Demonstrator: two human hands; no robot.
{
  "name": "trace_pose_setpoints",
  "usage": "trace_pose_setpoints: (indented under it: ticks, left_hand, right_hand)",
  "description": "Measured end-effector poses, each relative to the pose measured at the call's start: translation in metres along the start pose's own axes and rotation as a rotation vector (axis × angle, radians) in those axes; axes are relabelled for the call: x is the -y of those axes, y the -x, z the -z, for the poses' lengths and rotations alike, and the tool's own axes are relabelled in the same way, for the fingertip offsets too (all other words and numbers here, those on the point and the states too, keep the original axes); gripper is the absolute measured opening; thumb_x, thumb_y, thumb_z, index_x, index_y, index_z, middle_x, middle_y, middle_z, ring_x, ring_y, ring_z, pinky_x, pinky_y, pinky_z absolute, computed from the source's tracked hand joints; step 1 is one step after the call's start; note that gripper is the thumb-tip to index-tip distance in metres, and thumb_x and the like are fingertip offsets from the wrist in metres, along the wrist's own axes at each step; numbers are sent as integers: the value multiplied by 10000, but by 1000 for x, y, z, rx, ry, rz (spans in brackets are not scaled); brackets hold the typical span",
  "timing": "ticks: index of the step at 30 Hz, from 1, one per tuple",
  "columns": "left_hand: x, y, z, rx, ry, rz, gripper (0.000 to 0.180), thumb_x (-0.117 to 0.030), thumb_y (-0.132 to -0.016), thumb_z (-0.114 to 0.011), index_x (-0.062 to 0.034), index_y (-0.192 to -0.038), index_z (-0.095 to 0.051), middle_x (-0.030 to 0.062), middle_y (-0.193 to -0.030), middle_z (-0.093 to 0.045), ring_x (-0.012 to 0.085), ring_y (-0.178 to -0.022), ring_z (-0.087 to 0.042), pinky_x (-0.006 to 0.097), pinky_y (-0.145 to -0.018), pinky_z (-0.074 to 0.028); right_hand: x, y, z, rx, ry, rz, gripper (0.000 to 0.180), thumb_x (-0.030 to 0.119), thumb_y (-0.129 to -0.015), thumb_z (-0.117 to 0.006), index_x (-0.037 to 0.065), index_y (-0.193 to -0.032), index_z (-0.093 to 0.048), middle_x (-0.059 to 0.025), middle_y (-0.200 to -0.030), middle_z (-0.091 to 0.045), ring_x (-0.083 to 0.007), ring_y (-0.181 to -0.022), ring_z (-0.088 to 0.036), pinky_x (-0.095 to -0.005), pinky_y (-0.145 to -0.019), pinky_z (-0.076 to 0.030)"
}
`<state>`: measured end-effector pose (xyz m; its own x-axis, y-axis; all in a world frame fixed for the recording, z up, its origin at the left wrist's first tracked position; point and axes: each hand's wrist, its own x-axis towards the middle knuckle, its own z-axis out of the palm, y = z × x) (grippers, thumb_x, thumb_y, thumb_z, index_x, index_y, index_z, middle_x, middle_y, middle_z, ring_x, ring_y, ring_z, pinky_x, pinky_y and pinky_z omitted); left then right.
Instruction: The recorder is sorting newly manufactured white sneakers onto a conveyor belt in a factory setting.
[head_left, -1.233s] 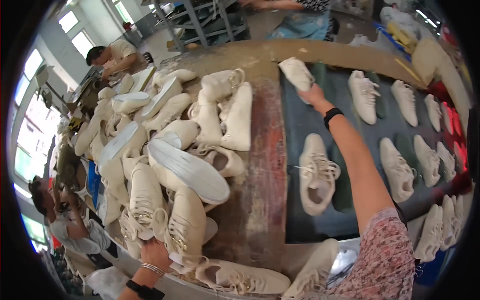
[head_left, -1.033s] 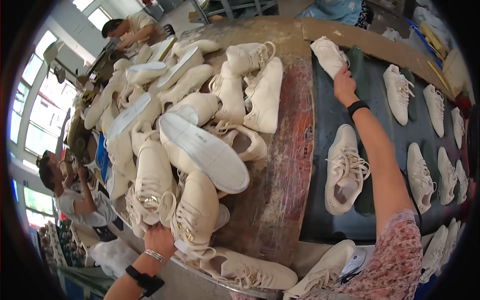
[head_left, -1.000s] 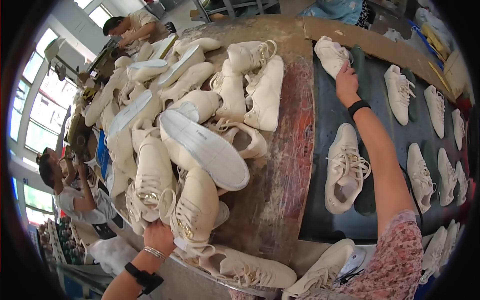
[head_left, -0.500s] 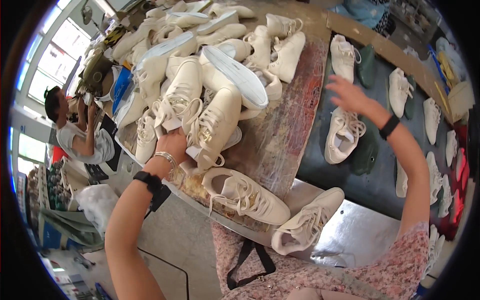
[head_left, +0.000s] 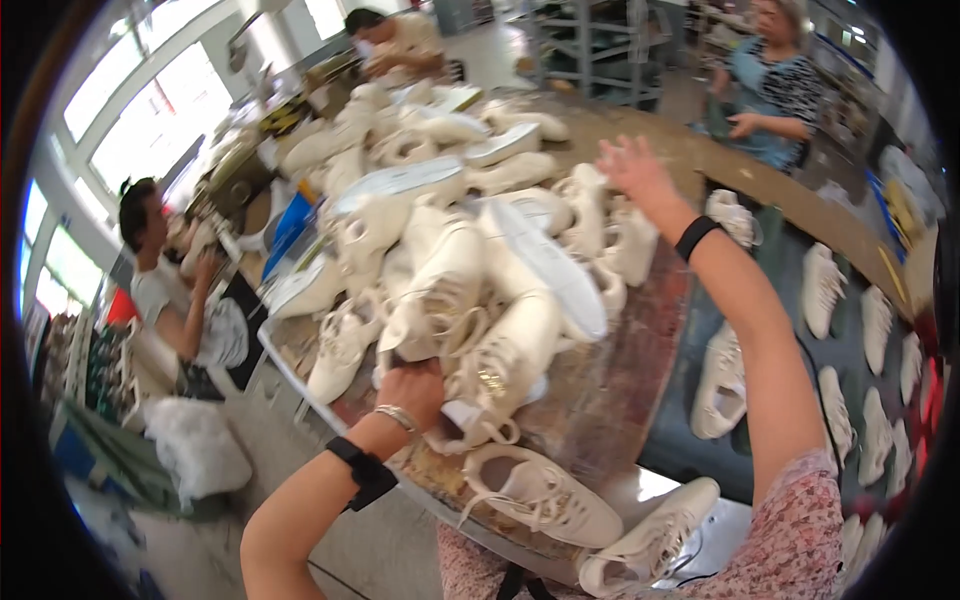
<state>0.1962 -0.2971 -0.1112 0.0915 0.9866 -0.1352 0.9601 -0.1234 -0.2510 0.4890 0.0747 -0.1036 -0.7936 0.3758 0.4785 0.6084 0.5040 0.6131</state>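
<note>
A large heap of cream lace-up sneakers (head_left: pixel 440 250) covers the table in front of me. At its near edge my left hand (head_left: pixel 412 388) is closed around the heel opening of a sneaker (head_left: pixel 440 275), its fingertips hidden inside. Just right of it lies another sneaker with a gold lace ornament (head_left: pixel 515 345). My right hand (head_left: pixel 632 170) is stretched out, fingers apart and holding nothing, over the heap's far right side. Below it is an upright sneaker (head_left: pixel 588 205). A sole-up sneaker (head_left: pixel 550 265) with a pale blue sole lies across the top.
Two loose sneakers, one on the table (head_left: pixel 545 500) and one at its front edge (head_left: pixel 650 535), lie nearest me. On the right, a dark conveyor belt (head_left: pixel 770 300) carries sneakers in rows beside green shapes. Co-workers are at the left (head_left: pixel 190 290), far side (head_left: pixel 400 50) and far right (head_left: pixel 770 90).
My right hand has moved from above the belt leftward and farther off, over the heap. My left hand stays at the same sneaker. The view has tilted up, showing more of the room.
</note>
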Motion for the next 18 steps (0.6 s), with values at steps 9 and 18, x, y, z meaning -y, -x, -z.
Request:
trace_pose_setpoints:
  ticks: [9,18]
  left_hand:
    - [10,10,-8,-120,52,-28,219,-113,-698,-570,25,-861,-522,136,-694,-614,259,-679,-624,357,-583,-486]
    - [18,-1,-23,21,13,40,326,-149,-731,-582,30,-1001,-544,169,-887,-639,272,-794,-652,379,-668,-521]
  right_hand:
    - [-17,-54,-49,325,-2,-289,216,194,-773,-577,74,-938,-646,-101,-910,-653,-288,-914,-585,-413,-762,-482]
    - [-125,48,171,221,-1234,-836,424,422,-846,-571,55,-1058,-580,-35,-997,-600,-149,-835,-593,-314,-664,-524]
